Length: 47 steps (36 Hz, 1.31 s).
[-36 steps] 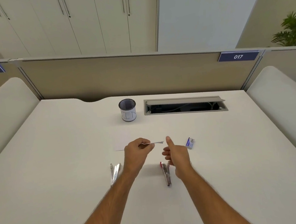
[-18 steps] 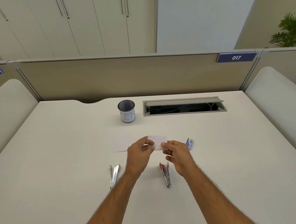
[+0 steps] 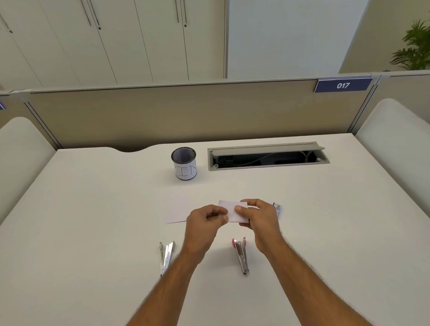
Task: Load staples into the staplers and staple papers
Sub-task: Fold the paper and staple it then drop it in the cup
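Observation:
My left hand (image 3: 205, 222) and my right hand (image 3: 259, 217) both pinch a small white paper (image 3: 231, 207) held above the desk, thumbs on its near face. Another white paper (image 3: 176, 212) lies flat on the desk to the left of my hands. A silver stapler (image 3: 166, 256) lies opened out near my left forearm. A second stapler (image 3: 241, 254) with a pink end lies between my forearms. A small blue and white staple box (image 3: 278, 207) peeks out behind my right hand.
A mesh pen cup (image 3: 184, 163) with a white label stands further back. To its right is an open cable hatch (image 3: 267, 156) set in the white desk (image 3: 87, 248). A beige partition runs along the back edge, and padded dividers flank both sides.
The paper, edge-on in my left hand alone a second ago, now faces me. My right hand has come in and taken hold of its right side.

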### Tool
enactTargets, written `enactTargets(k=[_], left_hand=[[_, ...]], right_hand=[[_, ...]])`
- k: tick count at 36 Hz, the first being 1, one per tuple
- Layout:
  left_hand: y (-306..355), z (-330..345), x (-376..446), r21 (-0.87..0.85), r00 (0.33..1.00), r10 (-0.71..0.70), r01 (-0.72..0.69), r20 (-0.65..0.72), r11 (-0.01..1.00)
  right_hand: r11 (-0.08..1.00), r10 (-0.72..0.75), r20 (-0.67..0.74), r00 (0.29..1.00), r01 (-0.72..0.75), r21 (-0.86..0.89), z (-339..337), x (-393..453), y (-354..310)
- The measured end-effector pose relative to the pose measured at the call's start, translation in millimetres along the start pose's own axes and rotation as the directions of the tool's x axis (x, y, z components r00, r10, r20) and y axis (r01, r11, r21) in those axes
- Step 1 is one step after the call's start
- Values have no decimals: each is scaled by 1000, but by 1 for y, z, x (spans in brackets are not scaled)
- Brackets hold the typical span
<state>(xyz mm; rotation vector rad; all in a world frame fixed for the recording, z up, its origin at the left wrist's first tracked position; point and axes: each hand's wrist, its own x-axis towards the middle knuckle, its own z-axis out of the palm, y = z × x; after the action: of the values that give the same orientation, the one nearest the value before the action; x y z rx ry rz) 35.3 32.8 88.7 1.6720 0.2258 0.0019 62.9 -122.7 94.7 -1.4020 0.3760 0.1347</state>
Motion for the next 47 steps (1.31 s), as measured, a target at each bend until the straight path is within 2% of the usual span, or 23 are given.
enactTargets(k=[6,11,14,18,26,30,38,40,43,47], left_hand=[[3,-2,7,-96,999,-31,29,-19,995],[10,-10,19,-227,993,-33,7,-111,974],[12,-17,29,-253,988,-37,-2,-147,968],[15,-25,41,-235,983,-37,-5,-177,972],[25,-40,73,-1,968,-22,22,-249,1000],[29,-53,91,89,952,-29,59,-305,994],[26,-79,129,193,929,-15,93,-370,977],[25,-85,140,206,927,-4,88,-376,975],[24,-90,154,230,925,13,81,-379,970],[18,-95,170,257,921,29,78,-388,963]], right_hand=[[1000,24,4,1000,-24,19,3,5,-2],[996,74,118,990,-80,42,8,11,-3],[996,55,131,990,-64,63,19,16,-5],[1000,-16,103,995,14,26,36,24,-11],[954,-203,-2,979,197,-224,70,49,-26],[854,-372,-31,928,329,-403,89,67,-33],[573,-661,95,744,583,-576,136,103,-57],[498,-675,149,723,595,-631,148,116,-59],[369,-630,241,738,558,-743,163,137,-56],[148,-562,361,744,520,-841,177,163,-46]])
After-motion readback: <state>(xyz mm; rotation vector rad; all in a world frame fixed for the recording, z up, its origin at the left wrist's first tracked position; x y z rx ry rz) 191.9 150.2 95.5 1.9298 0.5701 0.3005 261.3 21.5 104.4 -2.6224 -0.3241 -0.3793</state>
